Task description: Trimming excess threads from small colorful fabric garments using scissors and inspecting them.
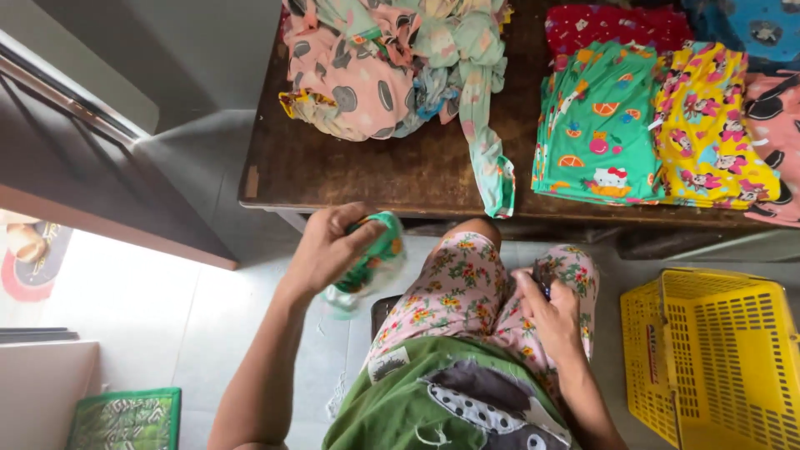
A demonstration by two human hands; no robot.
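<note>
My left hand (329, 246) is raised beside my knee, its fingers closed around a bunched green printed cloth (373, 258) that looks blurred. My right hand (546, 312) rests on my right thigh and grips a small dark object (542, 283), partly hidden, that I cannot identify. A green garment with a dark dotted print (450, 396) lies across my lap over flowered trousers (467, 287). On the dark wooden table (375, 171) in front of me lies a heap of unfolded pink and pale green printed clothes (392, 62), one strip hanging over the front edge.
Folded stacks lie on the table's right half: green fruit-print cloth (596, 125), yellow cartoon-print cloth (712, 125), pink cloth (779, 125) and red cloth (617, 25). A yellow plastic basket (717, 358) stands on the floor at my right. A green mat (125, 417) lies lower left.
</note>
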